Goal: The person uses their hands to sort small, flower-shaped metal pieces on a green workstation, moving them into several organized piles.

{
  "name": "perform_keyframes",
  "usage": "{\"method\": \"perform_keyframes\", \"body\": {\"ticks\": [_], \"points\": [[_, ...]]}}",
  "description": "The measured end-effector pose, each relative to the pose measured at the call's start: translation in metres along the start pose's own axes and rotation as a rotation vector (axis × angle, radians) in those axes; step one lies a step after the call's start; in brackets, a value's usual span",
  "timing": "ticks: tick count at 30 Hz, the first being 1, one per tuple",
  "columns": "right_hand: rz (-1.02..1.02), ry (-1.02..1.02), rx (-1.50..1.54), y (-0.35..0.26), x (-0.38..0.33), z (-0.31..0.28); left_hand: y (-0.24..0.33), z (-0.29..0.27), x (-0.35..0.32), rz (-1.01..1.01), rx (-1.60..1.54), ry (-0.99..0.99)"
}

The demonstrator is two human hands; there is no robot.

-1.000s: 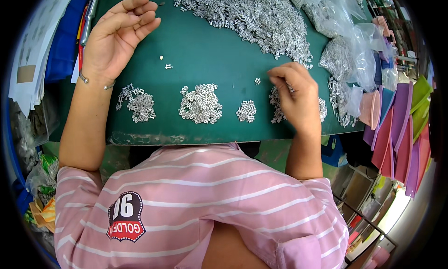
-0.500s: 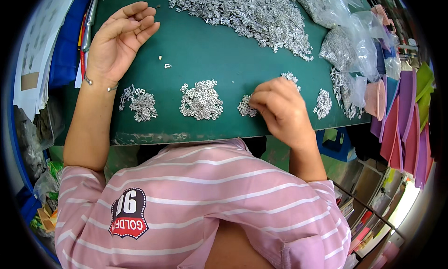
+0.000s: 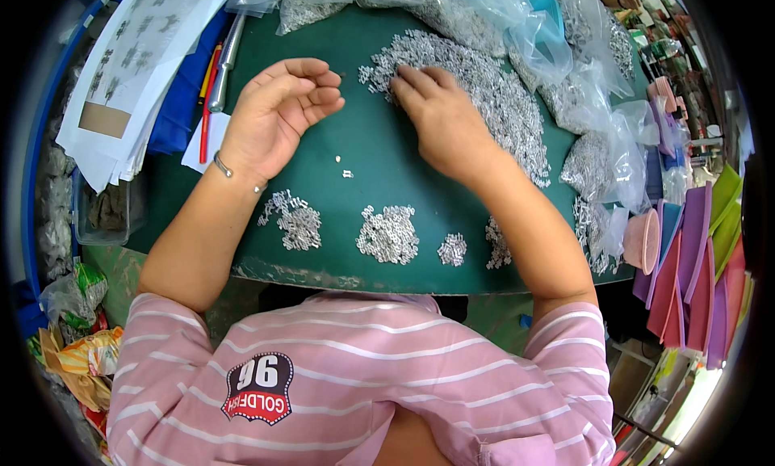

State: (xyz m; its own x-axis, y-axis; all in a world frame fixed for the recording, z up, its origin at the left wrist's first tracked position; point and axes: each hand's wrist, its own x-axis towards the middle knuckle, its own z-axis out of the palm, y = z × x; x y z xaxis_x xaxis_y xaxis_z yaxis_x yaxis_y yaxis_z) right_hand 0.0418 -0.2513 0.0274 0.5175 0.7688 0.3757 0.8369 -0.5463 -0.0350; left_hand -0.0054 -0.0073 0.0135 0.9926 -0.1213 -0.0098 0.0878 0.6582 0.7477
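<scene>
Smooth tabletop [image 3: 420, 179]; right hand [image 3: 442, 120] at grainy silvery heap [image 3: 510, 115].

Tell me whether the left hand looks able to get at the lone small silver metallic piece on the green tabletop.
Probably yes: the bare left hand, fingers loosely curled, is near the small silver metallic piece, and only a tiny pale bit lies close to the way across the green tabletop.

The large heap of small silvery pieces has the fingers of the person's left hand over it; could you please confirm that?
Not quite: the head view shows the right hand's fingers over the large heap, while the left hand is apart from it.
</scene>
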Motion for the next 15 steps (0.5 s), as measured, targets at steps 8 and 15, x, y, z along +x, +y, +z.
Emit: {"method": "perform_keyframes", "body": {"ticks": [8, 15], "points": [[0.098, -0.177, 0.260, -0.010, -0.046, -0.023, -0.009, 0.007, -0.003, -0.065, 0.076, 0.042], [0.041, -0.163, 0.425, -0.015, -0.041, -0.020, -0.011, 0.004, -0.002, -0.044, 0.132, 0.053]]}}
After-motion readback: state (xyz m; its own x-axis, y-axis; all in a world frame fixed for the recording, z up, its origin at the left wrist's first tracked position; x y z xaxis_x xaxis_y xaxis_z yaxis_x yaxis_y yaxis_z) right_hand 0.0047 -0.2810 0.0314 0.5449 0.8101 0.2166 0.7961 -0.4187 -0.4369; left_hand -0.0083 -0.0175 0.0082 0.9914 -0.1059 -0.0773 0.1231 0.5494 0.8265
